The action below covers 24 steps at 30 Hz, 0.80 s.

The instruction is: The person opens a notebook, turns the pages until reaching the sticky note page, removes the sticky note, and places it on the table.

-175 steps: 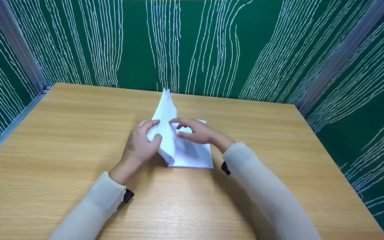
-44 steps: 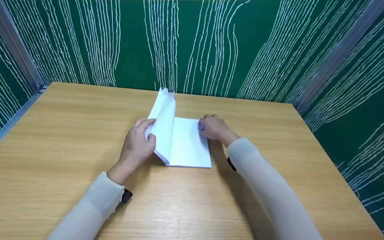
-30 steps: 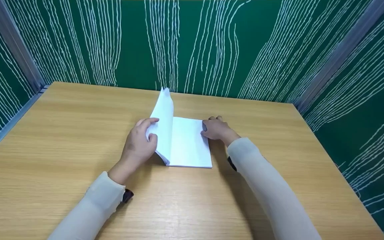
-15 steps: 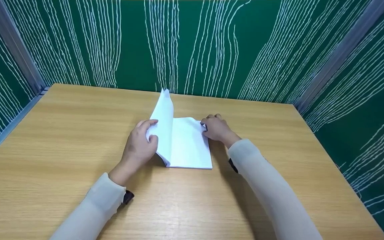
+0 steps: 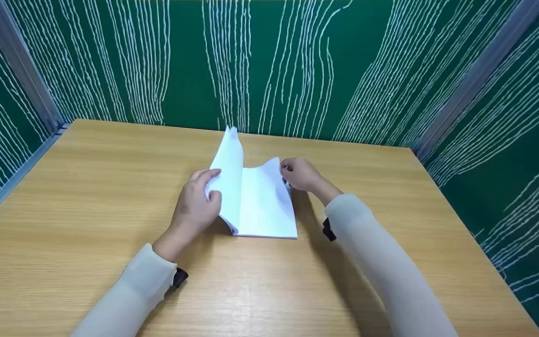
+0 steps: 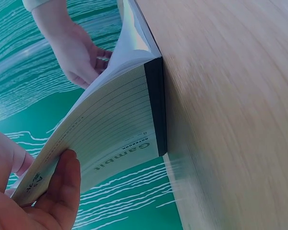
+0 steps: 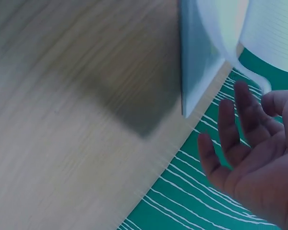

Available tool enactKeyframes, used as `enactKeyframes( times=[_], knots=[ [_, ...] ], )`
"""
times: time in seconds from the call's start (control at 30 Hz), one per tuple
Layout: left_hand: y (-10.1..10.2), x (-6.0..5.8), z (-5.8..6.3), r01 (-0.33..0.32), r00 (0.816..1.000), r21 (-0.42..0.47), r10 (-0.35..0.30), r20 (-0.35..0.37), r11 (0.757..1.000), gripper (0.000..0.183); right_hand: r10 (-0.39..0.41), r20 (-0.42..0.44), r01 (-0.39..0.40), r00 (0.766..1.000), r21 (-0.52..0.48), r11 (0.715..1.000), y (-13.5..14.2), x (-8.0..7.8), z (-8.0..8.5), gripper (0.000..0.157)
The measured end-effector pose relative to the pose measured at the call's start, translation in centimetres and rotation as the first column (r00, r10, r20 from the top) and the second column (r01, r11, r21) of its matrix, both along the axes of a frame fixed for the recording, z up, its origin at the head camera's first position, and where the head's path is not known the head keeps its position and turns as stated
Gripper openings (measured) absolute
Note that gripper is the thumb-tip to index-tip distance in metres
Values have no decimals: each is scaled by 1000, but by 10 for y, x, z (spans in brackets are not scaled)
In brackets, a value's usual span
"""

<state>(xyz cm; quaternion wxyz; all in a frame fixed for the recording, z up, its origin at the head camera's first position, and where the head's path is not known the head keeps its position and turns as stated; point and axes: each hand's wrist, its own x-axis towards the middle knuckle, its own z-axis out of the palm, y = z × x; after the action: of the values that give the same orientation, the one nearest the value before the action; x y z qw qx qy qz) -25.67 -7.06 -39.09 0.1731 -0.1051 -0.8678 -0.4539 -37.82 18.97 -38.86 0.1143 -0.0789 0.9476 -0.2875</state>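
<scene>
An opened notebook (image 5: 265, 206) lies mid-table, its right half flat and its left half raised steeply. My left hand (image 5: 195, 199) grips the raised half by its outer edge, thumb on the pages. In the left wrist view the cover (image 6: 113, 115) carries the printed word "Gambit" and a dark spine strip (image 6: 156, 108). At the far right corner my right hand (image 5: 302, 174) pinches a lifted page (image 5: 273, 167), which curves up off the stack. The right wrist view has that page's edge (image 7: 257, 79) between thumb and index finger, the other fingers spread loosely.
The wooden table (image 5: 110, 187) runs up to a green back wall (image 5: 190, 61) with wavy white lines. Grey posts (image 5: 480, 79) stand at the corners. A dark strap or device (image 5: 179, 277) shows at the left sleeve.
My right hand has moved from over the raised pages to the right page's far corner, and that corner has risen in its pinch. My left hand keeps hold of the raised half.
</scene>
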Motion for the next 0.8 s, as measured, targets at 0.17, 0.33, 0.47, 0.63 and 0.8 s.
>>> enactKeyframes(
  times=[0.17,0.33,0.47,0.63,0.8],
  knots=[
    [1,1,1,-6,1000,0,6,16,1000,44,107,19,-105,994,-66,992,-6,5,3,32],
    [3,1,0,-5,1000,6,5,27,1000,43,193,11,-192,981,-69,979,-16,11,2,29],
    [3,0,0,-5,1000,5,5,21,1000,43,244,-3,-244,970,-33,969,-26,17,4,31],
    [2,0,0,-8,1000,2,8,26,1000,44,294,9,-294,956,17,956,-37,25,10,41],
    [2,1,1,-7,999,-3,7,52,1000,48,329,6,-329,944,52,943,-45,30,11,47]
  ],
)
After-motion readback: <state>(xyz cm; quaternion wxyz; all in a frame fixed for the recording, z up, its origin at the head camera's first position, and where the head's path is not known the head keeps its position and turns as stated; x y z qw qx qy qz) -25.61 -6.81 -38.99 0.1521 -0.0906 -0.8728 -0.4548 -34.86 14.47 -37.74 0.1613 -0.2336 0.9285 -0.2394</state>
